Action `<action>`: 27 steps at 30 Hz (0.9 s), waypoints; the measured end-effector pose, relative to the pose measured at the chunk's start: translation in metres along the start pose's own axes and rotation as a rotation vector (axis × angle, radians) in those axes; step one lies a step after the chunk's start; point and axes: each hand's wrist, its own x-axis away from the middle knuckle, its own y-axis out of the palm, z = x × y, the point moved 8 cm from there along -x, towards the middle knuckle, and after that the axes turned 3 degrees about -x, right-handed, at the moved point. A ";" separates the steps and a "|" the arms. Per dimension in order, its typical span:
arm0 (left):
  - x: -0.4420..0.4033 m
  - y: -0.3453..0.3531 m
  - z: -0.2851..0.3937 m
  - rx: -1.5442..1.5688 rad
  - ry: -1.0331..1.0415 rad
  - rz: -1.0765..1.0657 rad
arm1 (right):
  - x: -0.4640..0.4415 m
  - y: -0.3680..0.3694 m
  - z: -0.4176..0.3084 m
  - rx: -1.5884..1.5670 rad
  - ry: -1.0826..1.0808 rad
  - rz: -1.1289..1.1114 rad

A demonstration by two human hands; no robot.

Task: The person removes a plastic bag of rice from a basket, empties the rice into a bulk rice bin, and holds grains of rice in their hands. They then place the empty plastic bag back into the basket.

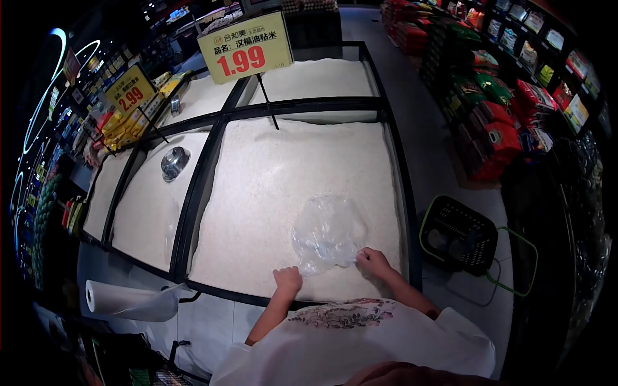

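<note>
A clear plastic bag (pixel 328 233) lies spread and crumpled over white rice (pixel 257 193) in the large black-framed bin. Its near edge lies between my two hands. At the right end of that edge, my right hand (pixel 374 262) pinches the thin film. My left hand (pixel 288 280) is closed at the bag's near left corner, with its fingertips partly hidden. Both hands are low over the rice, close to the bin's front rim (pixel 248 296). No rice shows inside the bag.
A metal bowl (pixel 174 163) sits on rice in the left bin. Price signs (pixel 245 48) stand above the bins. A bag roll (pixel 132 301) hangs at front left. A black basket (pixel 458 235) is on the floor at right, near stacked packages (pixel 496 138).
</note>
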 end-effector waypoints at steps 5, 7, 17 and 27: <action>0.003 -0.006 0.001 0.048 0.021 0.053 | -0.001 -0.002 -0.001 -0.034 -0.025 0.037; 0.003 -0.008 0.000 0.090 0.025 0.081 | -0.002 -0.007 -0.005 -0.029 -0.028 0.057; 0.013 -0.016 -0.032 0.571 -0.082 0.208 | -0.003 -0.011 0.010 0.009 0.030 0.096; 0.010 -0.003 -0.017 0.290 0.008 0.034 | -0.002 -0.013 0.007 0.041 -0.007 0.083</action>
